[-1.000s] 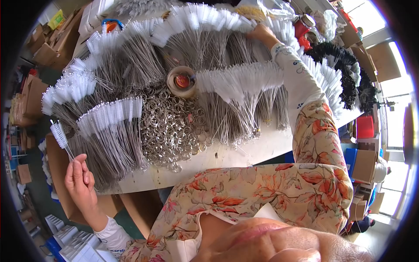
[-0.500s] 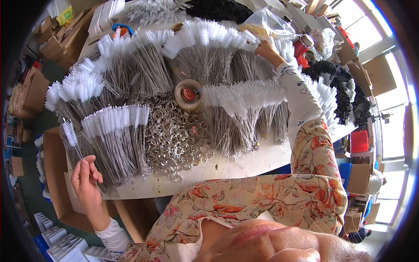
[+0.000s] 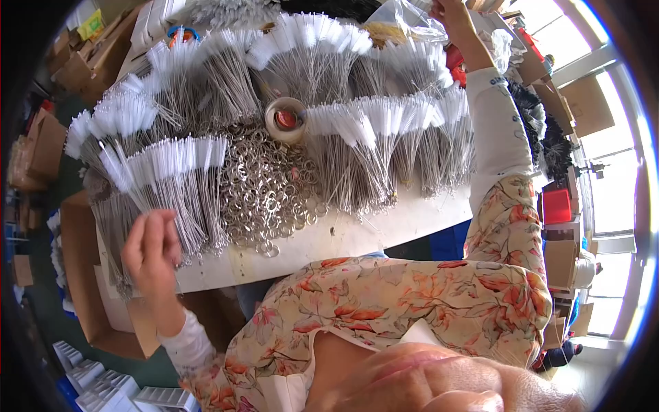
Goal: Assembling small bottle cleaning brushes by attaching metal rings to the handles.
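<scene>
Closed fingers of my left hand are at the front left of the table, slightly blurred. From them a thin wire stem runs up to a white-bristled cleaning brush, which leans against a row of similar brushes. Far off at the top edge, my right hand is raised beside a clear plastic bag; its fingertips are partly cut off, so I cannot see a hold. Bundles of white brushes with wire stems stand along the back, and another row stands right of centre.
A heap of metal rings lies mid-table below a tape roll. Black brushes lie beyond my right arm. An open cardboard box stands at the left table edge, and a red bin at the right.
My right hand has moved away from the back brushes, up to the top edge. My left hand has shifted right and up with the brush, closer to the front row. The view has tilted slightly.
</scene>
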Tool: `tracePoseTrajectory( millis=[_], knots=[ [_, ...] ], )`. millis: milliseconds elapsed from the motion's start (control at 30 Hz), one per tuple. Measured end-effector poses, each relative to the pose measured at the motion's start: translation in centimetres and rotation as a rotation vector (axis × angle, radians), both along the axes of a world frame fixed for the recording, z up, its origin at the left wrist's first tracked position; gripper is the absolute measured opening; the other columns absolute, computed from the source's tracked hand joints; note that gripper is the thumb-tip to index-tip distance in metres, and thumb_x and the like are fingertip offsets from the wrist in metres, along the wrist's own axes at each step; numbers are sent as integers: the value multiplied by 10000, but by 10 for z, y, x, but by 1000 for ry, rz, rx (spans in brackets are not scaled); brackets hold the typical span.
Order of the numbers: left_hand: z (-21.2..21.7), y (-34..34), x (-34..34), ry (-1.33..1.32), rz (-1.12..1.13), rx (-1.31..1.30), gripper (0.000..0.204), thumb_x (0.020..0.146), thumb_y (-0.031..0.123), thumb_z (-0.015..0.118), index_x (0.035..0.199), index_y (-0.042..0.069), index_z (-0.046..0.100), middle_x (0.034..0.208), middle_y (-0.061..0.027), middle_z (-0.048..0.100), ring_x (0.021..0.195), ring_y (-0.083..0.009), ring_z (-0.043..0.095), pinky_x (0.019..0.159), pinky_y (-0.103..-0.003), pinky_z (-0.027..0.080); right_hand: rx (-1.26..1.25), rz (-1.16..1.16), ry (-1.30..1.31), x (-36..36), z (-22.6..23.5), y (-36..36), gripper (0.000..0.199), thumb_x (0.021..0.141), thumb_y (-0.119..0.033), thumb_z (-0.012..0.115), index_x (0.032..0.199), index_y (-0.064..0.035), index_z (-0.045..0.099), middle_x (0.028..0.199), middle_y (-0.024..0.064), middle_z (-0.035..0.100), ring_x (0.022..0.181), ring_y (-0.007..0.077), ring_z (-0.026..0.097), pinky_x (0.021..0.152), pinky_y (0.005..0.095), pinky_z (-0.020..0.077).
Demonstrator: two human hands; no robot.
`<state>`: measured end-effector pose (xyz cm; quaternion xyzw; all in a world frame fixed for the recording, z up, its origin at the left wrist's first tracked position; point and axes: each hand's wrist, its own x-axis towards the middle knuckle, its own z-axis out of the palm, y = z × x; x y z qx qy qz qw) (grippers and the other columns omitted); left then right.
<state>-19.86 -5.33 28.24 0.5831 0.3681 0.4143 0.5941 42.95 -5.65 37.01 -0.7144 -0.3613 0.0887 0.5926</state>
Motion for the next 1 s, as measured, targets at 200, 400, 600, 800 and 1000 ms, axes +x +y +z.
tracePoseTrajectory(
  millis=[200,400,600,800,1000],
  knots=[
    [4,-19,94,-195,-58,429,199,880,13,544,1073,-8,585,665,-50,568,521,-70,533,446,-185,425,200,704,316,-277,13,-34,205,903,-201,513,1030,-51,573,860,47,584,777,157,574,725,304,490],
    [-38,-26,141,-215,-118,491,312,801,-76,566,1106,-18,537,816,-83,589,617,-125,595,512,-219,497,-76,942,404,-369,-79,-86,363,920,-217,525,1227,-28,486,1125,67,564,1062,150,499,932,279,381],
    [-70,-57,109,-80,-162,807,189,827,-71,562,997,-15,502,1058,-146,517,853,-210,600,739,-264,526,131,739,927,-372,-157,-123,310,938,-255,500,1109,-3,560,1047,87,609,871,142,592,777,270,494],
    [-113,-101,105,18,-15,1071,365,700,-3,702,1044,40,587,1040,-87,535,899,-233,547,735,-324,468,352,832,1406,-379,-191,-141,191,951,-220,470,981,-56,564,832,1,591,727,95,549,654,234,474],
    [-163,-135,59,196,-221,624,250,791,118,662,1021,53,590,727,-84,601,575,-243,587,525,-331,462,-845,853,-788,-343,-119,-180,146,787,-161,610,739,-28,646,689,81,646,692,205,648,597,295,482]
  ],
)
